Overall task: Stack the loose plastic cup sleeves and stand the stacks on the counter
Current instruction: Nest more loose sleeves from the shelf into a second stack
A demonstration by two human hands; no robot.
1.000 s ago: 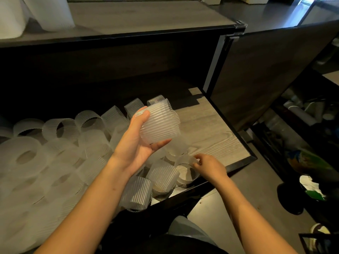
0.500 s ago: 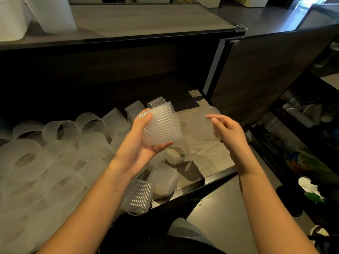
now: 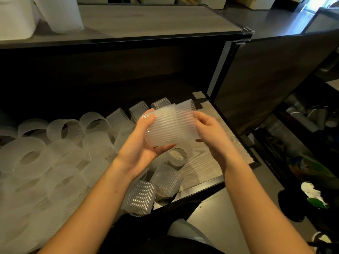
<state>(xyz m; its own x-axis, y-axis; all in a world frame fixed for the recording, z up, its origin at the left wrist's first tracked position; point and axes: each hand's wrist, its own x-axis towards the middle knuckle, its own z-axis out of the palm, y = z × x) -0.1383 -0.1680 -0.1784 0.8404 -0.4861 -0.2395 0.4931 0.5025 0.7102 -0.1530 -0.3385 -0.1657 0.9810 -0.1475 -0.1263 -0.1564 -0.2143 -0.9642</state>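
Note:
My left hand (image 3: 141,142) grips a short stack of ribbed translucent cup sleeves (image 3: 163,129), held sideways above the lower shelf. My right hand (image 3: 209,131) holds a single sleeve (image 3: 185,118) by its right end, its left end meeting the open end of the stack. Several loose sleeves (image 3: 60,158) lie in a heap on the lower shelf (image 3: 207,162), filling its left and middle. One loose sleeve (image 3: 178,156) stands just below my hands. On the counter (image 3: 156,21) above, at the far left, stand tall sleeve stacks (image 3: 58,13).
An open cabinet door (image 3: 271,74) hangs to the right of the shelf. Beyond it is a dark rack with bottles and clutter (image 3: 302,125), and crumpled white and green litter (image 3: 315,197) lies on the floor. Boxes line the far side of the counter.
My right hand picked a sleeve off the shelf front, lifted it, and brought it left against the stack in my left hand. The left hand stayed nearly still.

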